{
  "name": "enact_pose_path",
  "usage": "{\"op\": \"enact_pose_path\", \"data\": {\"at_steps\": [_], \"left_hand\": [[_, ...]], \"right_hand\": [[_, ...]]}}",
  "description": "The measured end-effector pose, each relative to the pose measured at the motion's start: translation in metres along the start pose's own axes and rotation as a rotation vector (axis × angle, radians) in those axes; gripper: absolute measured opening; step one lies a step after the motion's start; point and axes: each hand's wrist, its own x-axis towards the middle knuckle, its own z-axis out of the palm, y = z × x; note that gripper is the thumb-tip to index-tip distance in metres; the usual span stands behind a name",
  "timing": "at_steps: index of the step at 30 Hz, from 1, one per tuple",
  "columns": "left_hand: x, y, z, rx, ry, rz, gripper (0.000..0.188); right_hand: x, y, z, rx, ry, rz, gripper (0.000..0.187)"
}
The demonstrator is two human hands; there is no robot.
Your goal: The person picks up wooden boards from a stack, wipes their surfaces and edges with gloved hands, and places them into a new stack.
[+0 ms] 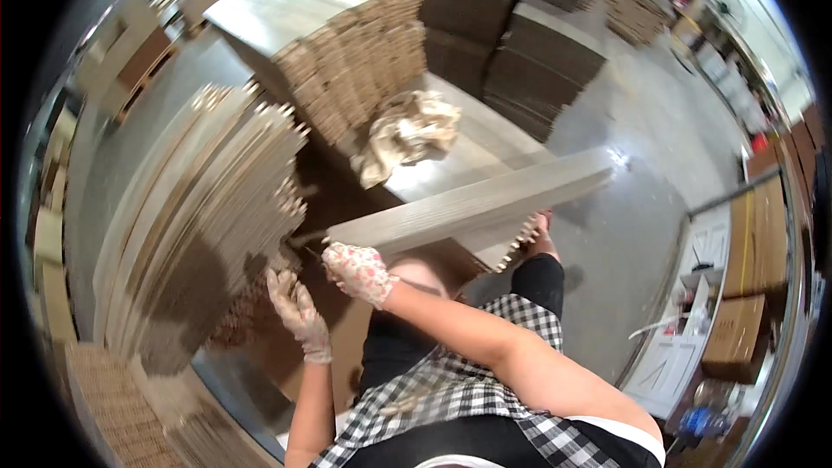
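Both my hands wear white gloves with a pinkish pattern. My right hand is closed around the near left end of a long grey-brown wooden board. The board slants up to the right, over a lower stack of boards. My left hand has its fingers apart and slightly curved, with nothing visible in it. It is beside a leaning row of upright boards at the left, whose ends are notched. Whether its fingertips touch those boards, I cannot tell.
A crumpled beige cloth lies on the board surface ahead, next to a tall stack of boards. Dark stacked panels stand farther back. White panels and cardboard boxes are at the right. A blue-labelled bottle is lower right.
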Motion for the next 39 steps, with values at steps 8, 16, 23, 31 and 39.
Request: {"op": "enact_pose_path", "data": {"at_steps": [8,16,23,31,39], "left_hand": [[0.011,0.027,0.181,0.518,-0.717,0.730,0.050],[0.019,0.030,0.264,0.765,-1.110,0.643,0.067],[0.037,0.076,0.172,0.830,-0.836,0.729,0.068],[0.153,0.155,-0.067,1.096,-0.418,0.771,0.066],[0.268,0.125,-0.234,1.295,-0.227,0.660,0.057]], "right_hand": [[-0.158,0.241,-0.216,-0.727,0.341,0.554,0.004],[-0.228,0.255,-0.295,-0.339,0.723,0.910,0.012],[-0.245,0.169,-0.217,0.224,0.991,0.781,0.009],[-0.194,0.105,-0.185,0.606,0.909,0.752,0.009],[-0.163,0.070,-0.148,0.420,0.680,0.778,0.017]]}}
